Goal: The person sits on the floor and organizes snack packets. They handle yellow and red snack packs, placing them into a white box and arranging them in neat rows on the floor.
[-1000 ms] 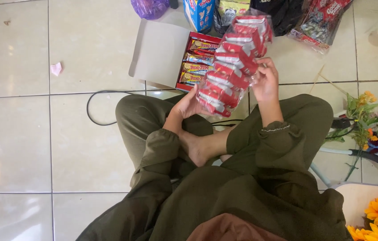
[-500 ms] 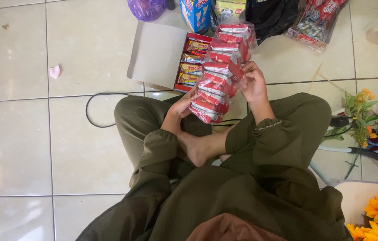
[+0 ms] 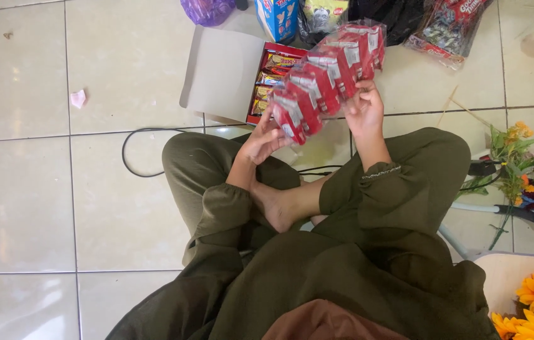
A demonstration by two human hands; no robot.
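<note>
From my head view, my left hand [image 3: 265, 137] grips the lower end of a long strip of red snack packets [image 3: 327, 72], and my right hand [image 3: 365, 110] clasps its middle, holding it above the open box [image 3: 229, 75] on the floor [image 3: 46, 189]. The far end hangs unsupported; I judge it could sag, twist, or slip and scatter across the tiles.

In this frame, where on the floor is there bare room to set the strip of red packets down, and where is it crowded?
Bare tile lies left of the open box, broken only by a pink scrap, and left of the black cable. It is crowded along the top by a purple bag and snack packs, and at right by flowers. Both hands hold the strip of red packets.
</note>
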